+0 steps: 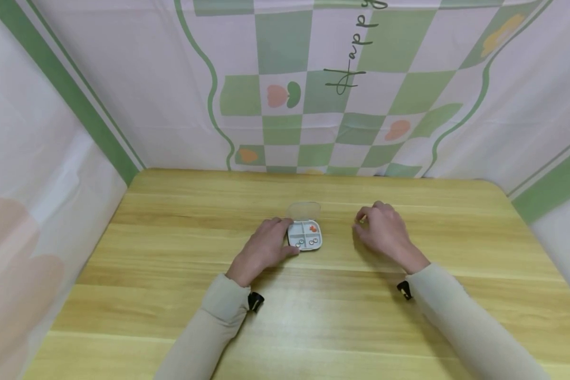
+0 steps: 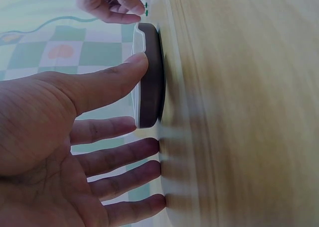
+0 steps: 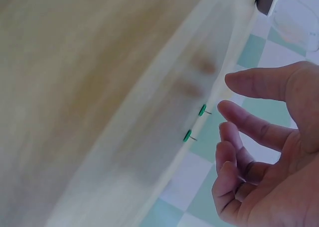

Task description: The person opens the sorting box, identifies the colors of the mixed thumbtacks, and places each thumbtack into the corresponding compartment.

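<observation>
A small white pill box (image 1: 295,228) with divided compartments lies on the table, its clear lid (image 1: 305,210) folded back. My left hand (image 1: 266,243) grips it from the left, thumb at the front edge and index finger at the back; the other fingers spread against the tabletop in the left wrist view. Inside are two silvery studs (image 1: 312,242) front right, two more front left, and orange pieces (image 1: 313,229) back right. My right hand (image 1: 382,229) hovers with thumb and index finger apart, other fingers bent. Beside its fingertips two green stud earrings (image 3: 202,109) stand pin-up on the table.
The wooden table (image 1: 209,200) ends at the back against a checkered green and white cloth (image 1: 282,129). White cloth also hangs at both sides. Black wrist cameras (image 1: 255,302) sit at the cuffs of both sleeves.
</observation>
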`<state>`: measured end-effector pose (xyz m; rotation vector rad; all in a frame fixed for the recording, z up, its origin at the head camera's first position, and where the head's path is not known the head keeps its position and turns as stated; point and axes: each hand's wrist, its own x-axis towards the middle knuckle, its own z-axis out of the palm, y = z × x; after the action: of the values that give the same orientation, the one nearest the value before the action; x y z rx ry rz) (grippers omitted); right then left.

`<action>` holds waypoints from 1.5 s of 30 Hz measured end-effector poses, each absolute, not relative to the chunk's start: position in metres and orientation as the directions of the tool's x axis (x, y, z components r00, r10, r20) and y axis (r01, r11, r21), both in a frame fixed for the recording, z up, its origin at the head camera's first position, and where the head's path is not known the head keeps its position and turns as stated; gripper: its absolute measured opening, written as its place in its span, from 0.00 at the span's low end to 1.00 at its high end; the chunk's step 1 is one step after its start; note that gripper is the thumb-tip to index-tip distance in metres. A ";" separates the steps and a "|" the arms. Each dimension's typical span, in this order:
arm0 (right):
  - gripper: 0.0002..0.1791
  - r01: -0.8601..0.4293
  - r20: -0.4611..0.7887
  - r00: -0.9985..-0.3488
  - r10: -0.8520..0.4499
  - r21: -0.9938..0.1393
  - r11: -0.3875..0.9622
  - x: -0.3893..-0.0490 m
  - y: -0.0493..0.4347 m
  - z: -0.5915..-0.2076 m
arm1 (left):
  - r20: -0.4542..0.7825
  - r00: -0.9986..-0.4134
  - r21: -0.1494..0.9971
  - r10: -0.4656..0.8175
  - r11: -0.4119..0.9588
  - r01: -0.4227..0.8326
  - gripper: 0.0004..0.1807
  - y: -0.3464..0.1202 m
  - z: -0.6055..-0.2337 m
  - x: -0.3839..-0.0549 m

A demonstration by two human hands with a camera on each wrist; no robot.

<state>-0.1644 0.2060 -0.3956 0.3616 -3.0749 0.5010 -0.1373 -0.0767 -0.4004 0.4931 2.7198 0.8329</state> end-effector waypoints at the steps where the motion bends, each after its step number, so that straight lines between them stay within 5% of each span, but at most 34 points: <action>1: 0.11 -0.223 0.040 -0.974 -0.221 -0.310 0.924 -0.165 0.207 -0.395 | -0.140 -0.910 0.580 0.389 0.778 0.244 0.40 -0.077 -0.401 -0.137; 45: 0.05 -0.220 0.051 -0.975 -0.215 -0.267 0.938 -0.171 0.208 -0.391 | -0.152 -0.909 0.573 0.388 0.784 0.238 0.40 -0.077 -0.401 -0.137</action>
<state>-0.1708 0.2083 -0.3909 0.3448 -3.0720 0.4275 -0.1368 -0.0774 -0.4006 0.4858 2.7138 0.8209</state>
